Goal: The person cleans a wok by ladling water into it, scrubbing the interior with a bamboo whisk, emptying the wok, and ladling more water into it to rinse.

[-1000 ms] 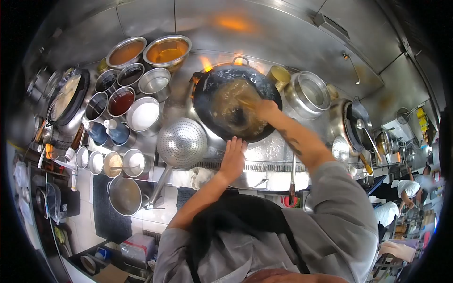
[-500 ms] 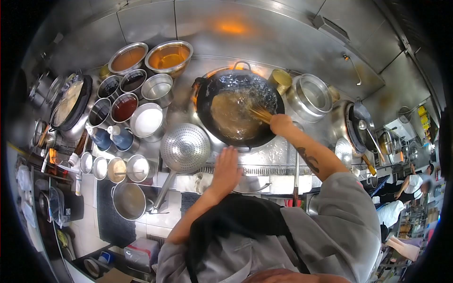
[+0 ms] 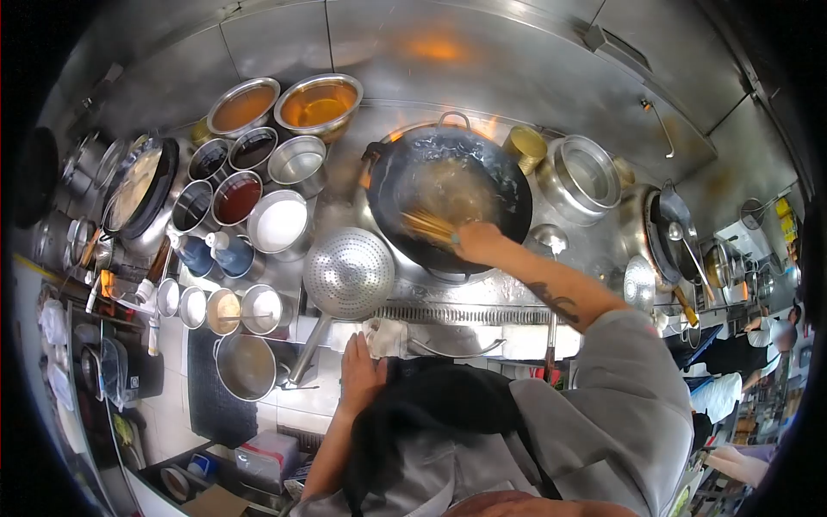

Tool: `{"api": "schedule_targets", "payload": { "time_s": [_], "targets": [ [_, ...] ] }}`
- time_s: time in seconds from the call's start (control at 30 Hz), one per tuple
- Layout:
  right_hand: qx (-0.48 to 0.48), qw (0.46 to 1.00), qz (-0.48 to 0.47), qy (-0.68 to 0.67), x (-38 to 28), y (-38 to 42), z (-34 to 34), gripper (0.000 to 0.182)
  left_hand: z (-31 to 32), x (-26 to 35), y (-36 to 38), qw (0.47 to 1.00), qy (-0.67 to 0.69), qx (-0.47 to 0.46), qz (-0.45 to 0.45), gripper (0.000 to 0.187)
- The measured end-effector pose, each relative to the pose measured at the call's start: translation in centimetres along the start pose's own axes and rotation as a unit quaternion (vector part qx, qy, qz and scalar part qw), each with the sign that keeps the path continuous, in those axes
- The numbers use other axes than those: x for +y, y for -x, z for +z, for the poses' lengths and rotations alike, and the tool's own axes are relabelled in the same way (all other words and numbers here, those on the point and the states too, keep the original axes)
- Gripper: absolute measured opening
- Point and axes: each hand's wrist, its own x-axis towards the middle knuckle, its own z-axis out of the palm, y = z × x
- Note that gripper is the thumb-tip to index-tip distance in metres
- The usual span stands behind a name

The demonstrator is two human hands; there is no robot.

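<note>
Holding the bamboo brush (image 3: 431, 227) in my right hand (image 3: 475, 241), I keep my fingers clenched around its end. Its long axis points up and to the left from my fist, into the one black wok (image 3: 448, 198) on the burner, where brown liquid lies. My left hand (image 3: 360, 372) is lower, near the table edge beside the white cloth (image 3: 386, 336), fingers loose and holding nothing. One perforated strainer (image 3: 348, 274) lies left of the wok.
</note>
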Motion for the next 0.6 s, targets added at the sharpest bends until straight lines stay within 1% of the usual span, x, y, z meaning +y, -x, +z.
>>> {"api": "schedule_targets", "payload": {
  "time_s": [0.03,0.1,0.13,0.17,0.2,0.23,0.27,0.3,0.37,0.43,0.5,0.57,0.6],
  "targets": [
    [-0.006,1.000,-0.021,-0.004,0.3,0.5,-2.6,0.035,-0.1,-0.3,0.6,1.000,-0.012,0.001,-0.004,0.078],
    [-0.016,0.999,0.010,-0.044,1.5,-0.9,-4.0,0.032,-0.8,-0.7,0.7,0.999,-0.037,-0.022,0.032,0.080],
    [-0.019,0.995,0.058,-0.079,2.2,-3.4,-3.3,0.031,-1.1,-0.9,0.4,0.997,-0.051,-0.031,0.050,0.080],
    [-0.006,0.996,0.066,-0.063,2.2,-4.5,-2.0,0.030,-1.0,-1.0,0.0,0.994,-0.086,-0.023,0.066,0.079],
    [0.006,0.996,0.074,-0.048,2.2,-5.7,-0.6,0.029,-1.2,-0.6,-0.8,0.993,-0.089,-0.019,0.074,0.079],
    [0.034,0.998,0.042,0.017,1.3,-5.8,0.5,0.029,-1.4,-0.2,-1.8,0.992,-0.092,-0.015,0.082,0.079],
    [0.003,0.999,0.052,-0.006,1.0,-4.6,1.6,0.030,-1.6,-0.1,-1.9,0.991,-0.096,-0.017,0.093,0.079],
    [-0.026,0.997,0.064,-0.029,0.3,-3.1,2.0,0.031,-1.0,-0.4,-2.4,0.993,-0.091,-0.031,0.074,0.081],
    [-0.060,0.997,0.044,0.037,-0.5,2.2,-0.9,0.031,1.0,-1.2,-3.3,0.995,-0.078,-0.059,0.033,0.083],
    [-0.182,0.983,0.025,0.031,2.2,5.0,-4.2,0.031,1.4,-0.8,-3.3,0.992,-0.116,-0.045,0.028,0.086],
    [-0.207,0.967,0.078,0.129,6.0,4.8,-6.3,0.028,1.7,-0.3,-3.5,0.987,-0.155,-0.045,0.024,0.087],
    [-0.062,0.988,0.083,0.112,8.6,3.4,-7.6,0.027,2.1,0.1,-3.7,0.979,-0.195,-0.055,0.015,0.086],
    [-0.040,0.988,0.096,0.115,9.2,3.3,-6.7,0.026,2.7,0.1,-3.5,0.979,-0.196,-0.060,0.012,0.085]
  ]
}}
